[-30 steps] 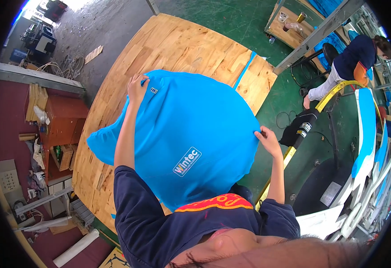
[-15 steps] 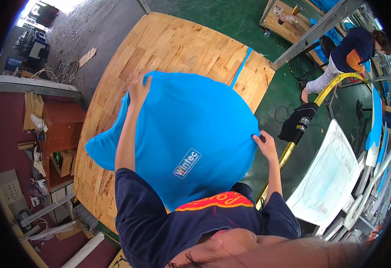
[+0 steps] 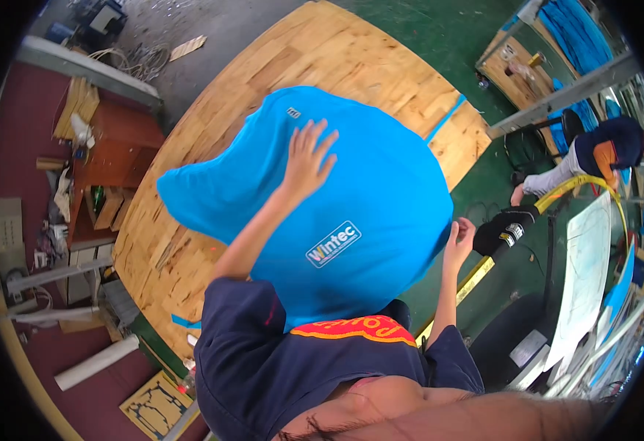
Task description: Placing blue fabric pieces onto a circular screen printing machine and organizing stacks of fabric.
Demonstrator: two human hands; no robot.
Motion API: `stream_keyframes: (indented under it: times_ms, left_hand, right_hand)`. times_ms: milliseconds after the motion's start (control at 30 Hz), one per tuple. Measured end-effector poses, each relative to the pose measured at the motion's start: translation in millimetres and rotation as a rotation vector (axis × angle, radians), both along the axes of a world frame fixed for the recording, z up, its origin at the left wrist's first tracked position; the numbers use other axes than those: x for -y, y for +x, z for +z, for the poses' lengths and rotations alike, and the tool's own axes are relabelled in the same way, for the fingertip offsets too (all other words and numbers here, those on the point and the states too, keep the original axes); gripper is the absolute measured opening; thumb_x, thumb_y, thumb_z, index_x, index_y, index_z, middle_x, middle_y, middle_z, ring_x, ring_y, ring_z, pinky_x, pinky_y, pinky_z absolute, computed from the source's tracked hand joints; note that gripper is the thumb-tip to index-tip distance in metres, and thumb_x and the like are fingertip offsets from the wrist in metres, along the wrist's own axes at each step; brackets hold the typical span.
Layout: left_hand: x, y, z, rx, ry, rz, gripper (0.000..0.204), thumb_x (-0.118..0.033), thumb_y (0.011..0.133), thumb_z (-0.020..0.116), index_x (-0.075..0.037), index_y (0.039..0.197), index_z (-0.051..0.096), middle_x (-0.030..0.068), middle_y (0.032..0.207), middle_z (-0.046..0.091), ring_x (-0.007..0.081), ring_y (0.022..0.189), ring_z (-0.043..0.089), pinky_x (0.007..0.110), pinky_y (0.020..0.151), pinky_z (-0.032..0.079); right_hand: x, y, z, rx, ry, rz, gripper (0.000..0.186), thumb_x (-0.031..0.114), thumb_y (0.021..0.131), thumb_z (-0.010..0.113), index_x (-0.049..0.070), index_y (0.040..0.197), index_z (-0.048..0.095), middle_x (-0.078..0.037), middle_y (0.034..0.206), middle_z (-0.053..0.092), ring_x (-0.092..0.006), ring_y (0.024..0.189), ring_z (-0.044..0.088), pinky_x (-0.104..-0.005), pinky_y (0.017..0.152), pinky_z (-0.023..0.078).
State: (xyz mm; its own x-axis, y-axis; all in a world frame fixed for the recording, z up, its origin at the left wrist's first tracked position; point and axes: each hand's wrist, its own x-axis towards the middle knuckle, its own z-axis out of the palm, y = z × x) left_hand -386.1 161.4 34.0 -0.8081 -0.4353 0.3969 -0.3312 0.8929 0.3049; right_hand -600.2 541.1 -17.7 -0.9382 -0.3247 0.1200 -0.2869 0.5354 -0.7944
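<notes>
A large bright blue fabric piece (image 3: 381, 176), rounded with a blunt tip on the left, lies over the wooden table (image 3: 322, 44) in front of me. It carries a white printed logo and a smaller dark label near its far edge. My left hand (image 3: 309, 163) is over its upper middle, fingers stretched and spread, palm down. At its right edge is my right hand (image 3: 462, 239), with bent fingers and thumb drawn together at the rim of the cloth. What lies under the fabric is hidden.
A blue strip (image 3: 445, 120) crosses the table's far right corner. Close on the right are a curved yellow bar (image 3: 476, 275) with a black wrap and an upright white panel (image 3: 581, 275). Another person (image 3: 594, 158) bends over farther right. A brown cabinet (image 3: 123, 154) stands left.
My left hand has left the fabric's far left edge and moved right, over its upper middle. My right hand remains near the right edge. The whole view has shifted and turned slightly.
</notes>
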Motion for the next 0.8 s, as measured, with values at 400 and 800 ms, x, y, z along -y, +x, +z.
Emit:
stream_keyframes:
  times_ms: [400, 800]
  left_hand:
    - [-287, 228, -20, 0.096, 0.072, -0.804, 0.053, -0.025, 0.092, 0.055, -0.015, 0.144, 0.051, 0.0139, 0.163, 0.033, 0.0342, 0.151, 0.029, 0.053, 0.123, 0.024]
    - [-311, 241, -6, 0.051, 0.147, -0.955, 0.031, -0.023, 0.085, 0.063, -0.008, 0.112, 0.067, 0.0078, 0.108, 0.065, 0.0252, 0.108, 0.062, 0.042, 0.090, 0.048]
  right_hand:
    - [1, 69, 3, -0.367, 0.223, 0.149, 0.058, 0.037, 0.103, 0.047, 0.016, 0.156, 0.039, -0.014, 0.165, 0.029, -0.0420, 0.152, 0.023, -0.0697, 0.117, 0.015]
    - [-107, 238, -55, 0.289, 0.018, -0.053, 0.030, 0.028, 0.105, 0.055, 0.002, 0.112, 0.065, -0.014, 0.099, 0.067, -0.0241, 0.089, 0.065, -0.0371, 0.079, 0.051]
